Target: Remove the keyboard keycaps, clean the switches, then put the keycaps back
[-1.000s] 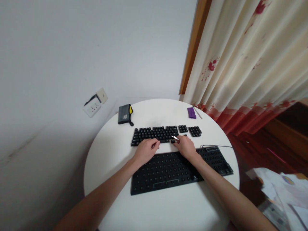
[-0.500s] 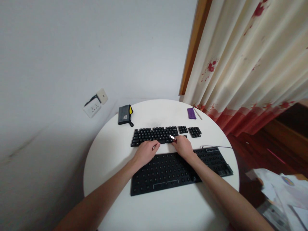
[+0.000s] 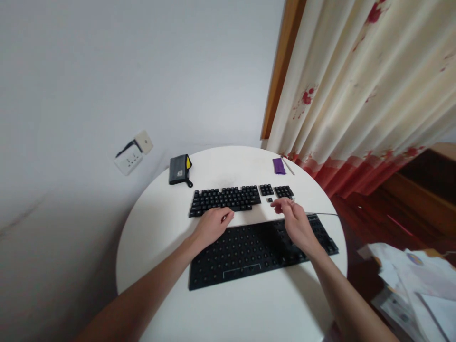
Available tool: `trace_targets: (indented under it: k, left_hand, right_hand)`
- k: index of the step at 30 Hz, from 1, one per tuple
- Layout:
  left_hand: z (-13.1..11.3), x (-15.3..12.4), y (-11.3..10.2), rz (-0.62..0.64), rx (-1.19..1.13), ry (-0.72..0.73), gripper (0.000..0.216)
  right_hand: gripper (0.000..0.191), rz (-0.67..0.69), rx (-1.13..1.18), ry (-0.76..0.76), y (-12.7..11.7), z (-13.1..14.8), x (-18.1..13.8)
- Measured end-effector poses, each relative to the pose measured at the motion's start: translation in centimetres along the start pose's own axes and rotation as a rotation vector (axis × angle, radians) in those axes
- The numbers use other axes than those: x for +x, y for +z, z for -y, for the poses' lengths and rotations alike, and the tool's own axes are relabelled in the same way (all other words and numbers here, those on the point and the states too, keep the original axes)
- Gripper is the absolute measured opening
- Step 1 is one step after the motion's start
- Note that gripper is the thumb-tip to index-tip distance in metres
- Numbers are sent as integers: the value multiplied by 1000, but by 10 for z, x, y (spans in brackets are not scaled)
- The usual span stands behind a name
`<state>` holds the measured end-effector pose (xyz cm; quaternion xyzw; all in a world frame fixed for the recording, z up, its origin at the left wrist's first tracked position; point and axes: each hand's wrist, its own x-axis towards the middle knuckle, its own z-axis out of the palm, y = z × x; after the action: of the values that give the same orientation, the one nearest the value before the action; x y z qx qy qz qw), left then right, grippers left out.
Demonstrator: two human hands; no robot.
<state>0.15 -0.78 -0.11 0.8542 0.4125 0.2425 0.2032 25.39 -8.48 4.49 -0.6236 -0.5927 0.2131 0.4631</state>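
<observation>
Black keycaps [image 3: 228, 195] lie in rows on the white round table, with two smaller blocks of them, one [image 3: 266, 190] beside the other [image 3: 283, 191]. A single keycap [image 3: 270, 200] sits apart. My left hand [image 3: 214, 222] rests by the front row, fingers curled together; whatever is in them is hidden. Over the right part of the stripped keyboard [image 3: 245, 247] hovers my right hand [image 3: 292, 218], closed, with a small shiny metal tool [image 3: 293, 199] barely showing at its fingers. Bare switches cover the keyboard.
A grey pouch [image 3: 179, 170] with a yellow patch lies at the back left. A purple cloth [image 3: 279, 166] and a thin stick [image 3: 288, 166] lie at the back right. The keyboard's cable [image 3: 326, 213] runs over the table's right edge. Papers [image 3: 409, 270] lie lower right.
My right hand has moved right and lifted away from the keycap rows, and the shiny tool's tip has swung out of clear sight. The left hand stays by the front row. The view has shifted slightly.
</observation>
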Motion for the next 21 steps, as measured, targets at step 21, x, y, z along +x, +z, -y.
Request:
trace_targets:
  k: [21]
  left_hand:
    - [-19,-4,8,58,-166,80,31]
  right_hand:
    - [38,69,-234,110,-1,-34,-101]
